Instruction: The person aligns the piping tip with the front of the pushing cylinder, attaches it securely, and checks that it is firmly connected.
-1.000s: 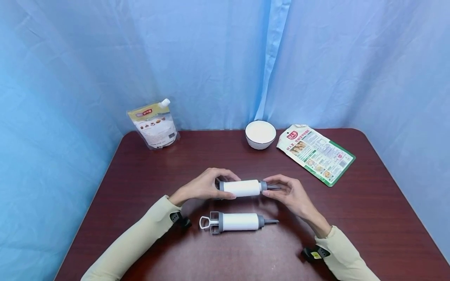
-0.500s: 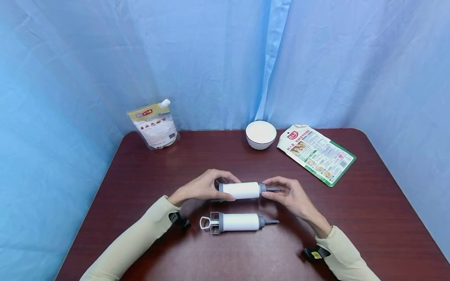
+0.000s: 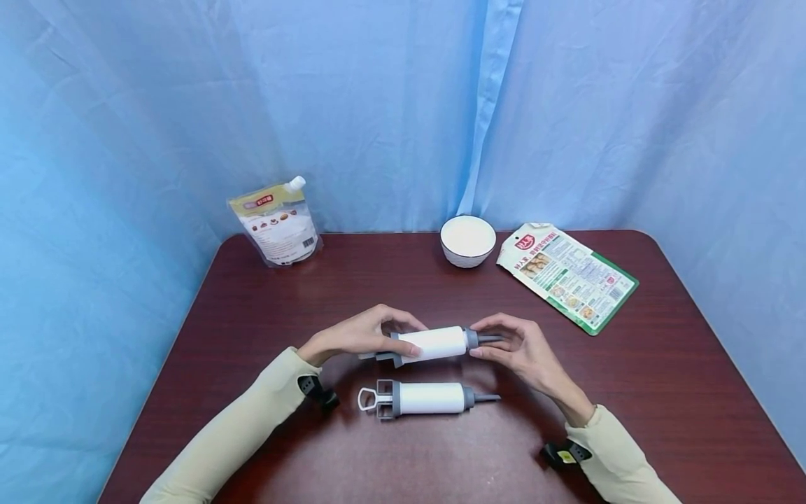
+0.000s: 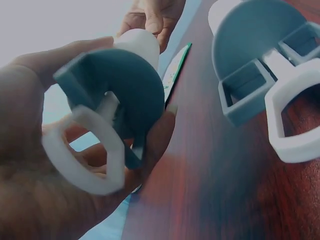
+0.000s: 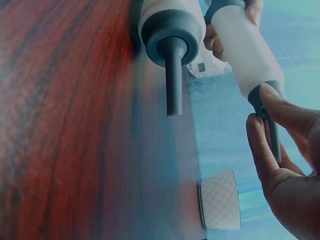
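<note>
My left hand (image 3: 362, 334) grips the rear of a large syringe (image 3: 436, 344) that has a white barrel and grey ends. Its white pull ring and grey finger loops show under the palm in the left wrist view. At the other end, my right hand (image 3: 519, 350) pinches the grey front collar between thumb and fingers; the thin nozzle runs in between them. The held syringe slants slightly, nozzle end farther back. A matching second syringe (image 3: 431, 397) lies on the table closer to me, its ring at the left and nozzle pointing right.
On the dark red wooden table (image 3: 315, 280) are a spouted pouch (image 3: 280, 227) at the back left, a white bowl (image 3: 467, 241) at the back centre and a flat green-and-white packet (image 3: 569, 276) to its right. A blue curtain (image 3: 378, 119) hangs behind.
The held syringe's rear end has swung slightly toward me, so it slants more, and its finger loops show more under my left hand. My right hand has barely moved. The second syringe lies still.
</note>
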Action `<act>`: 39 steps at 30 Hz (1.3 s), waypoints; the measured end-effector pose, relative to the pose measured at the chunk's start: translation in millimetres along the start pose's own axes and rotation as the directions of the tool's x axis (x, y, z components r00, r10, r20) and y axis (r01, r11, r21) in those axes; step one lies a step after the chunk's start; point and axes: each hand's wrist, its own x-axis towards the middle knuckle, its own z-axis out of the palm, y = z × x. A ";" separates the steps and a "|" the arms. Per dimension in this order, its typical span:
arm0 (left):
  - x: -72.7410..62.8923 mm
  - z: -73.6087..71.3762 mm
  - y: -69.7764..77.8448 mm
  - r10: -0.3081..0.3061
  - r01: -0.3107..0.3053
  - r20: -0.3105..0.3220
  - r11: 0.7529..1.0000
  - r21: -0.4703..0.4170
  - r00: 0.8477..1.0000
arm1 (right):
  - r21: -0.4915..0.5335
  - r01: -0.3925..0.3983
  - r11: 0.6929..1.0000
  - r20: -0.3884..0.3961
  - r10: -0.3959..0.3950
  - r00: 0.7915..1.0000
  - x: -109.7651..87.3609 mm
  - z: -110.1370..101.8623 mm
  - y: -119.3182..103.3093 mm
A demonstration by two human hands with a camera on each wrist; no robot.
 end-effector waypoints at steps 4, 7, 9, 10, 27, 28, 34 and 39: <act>-0.8 -0.3 1.9 -0.004 0.004 0.002 1.000 -0.015 1.000 | -0.015 -0.011 1.000 -0.005 0.011 1.000 -0.4 -0.2 0.2; -0.8 -0.2 3.1 0.015 -0.014 -0.014 1.000 0.014 1.000 | -0.038 -0.038 0.999 -0.002 0.038 0.999 -0.7 -0.6 0.6; -0.4 0.0 3.8 0.030 -0.028 -0.028 0.999 0.044 0.999 | -0.054 -0.055 0.997 -0.001 0.055 0.998 -0.8 -1.0 0.7; 0.0 0.2 3.7 0.035 -0.033 -0.036 0.998 0.061 0.999 | -0.065 -0.065 0.996 -0.004 0.065 0.998 -0.8 -1.3 0.7; 1.9 -2.4 6.1 0.042 -0.039 -0.031 0.996 0.086 0.999 | -0.107 0.005 0.994 0.002 -0.004 1.000 -0.8 -2.0 0.5; 1.9 -2.9 5.7 0.032 -0.030 -0.025 0.997 0.066 0.999 | -0.106 0.022 0.994 0.000 -0.022 1.000 -0.8 -1.7 0.5; 0.7 -5.7 5.2 -0.012 0.012 0.012 1.000 -0.002 1.000 | -0.135 0.119 0.984 -0.002 -0.120 0.993 -0.6 -1.7 2.4; -3.1 -9.0 5.2 -0.048 0.049 0.027 0.998 -0.036 0.998 | -0.187 0.173 0.967 0.009 -0.175 0.985 -0.5 -2.5 1.8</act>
